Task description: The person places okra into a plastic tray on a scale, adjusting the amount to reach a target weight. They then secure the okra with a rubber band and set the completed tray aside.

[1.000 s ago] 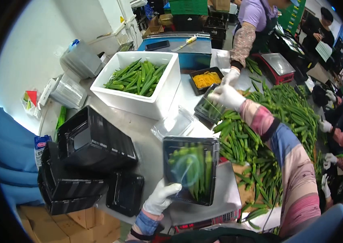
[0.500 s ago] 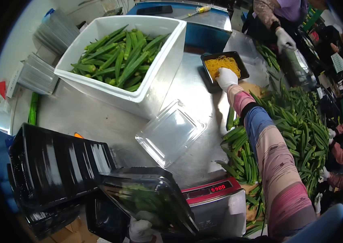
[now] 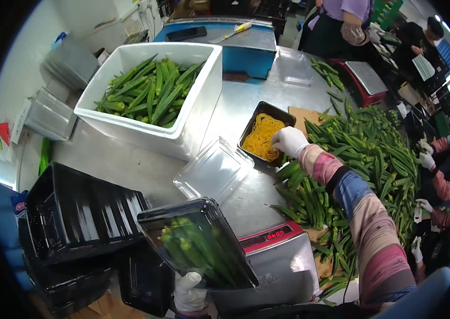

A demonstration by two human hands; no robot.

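Note:
My left hand (image 3: 189, 291), in a white glove, grips the lower edge of a black tray of okra (image 3: 196, 247) with a clear lid, tilted above the red scale (image 3: 278, 255). My gloved right hand (image 3: 290, 142) is at the right rim of a small black tray of yellow rubber bands (image 3: 262, 133). Its fingers are pressed together; anything between them is hidden. A loose clear lid (image 3: 213, 171) lies on the metal table between the two hands.
A white foam box (image 3: 196, 114) of okra stands at the upper left. Stacked black trays (image 3: 81, 212) are at the left. Loose okra (image 3: 374, 154) is heaped at the right, beside cardboard. Co-workers with gloved hands (image 3: 426, 159) are at the far right.
My right hand has come out of the rubber bands to the tray's edge, and that tray has shifted left and nearer. The okra tray in my left hand shows its lid more fully.

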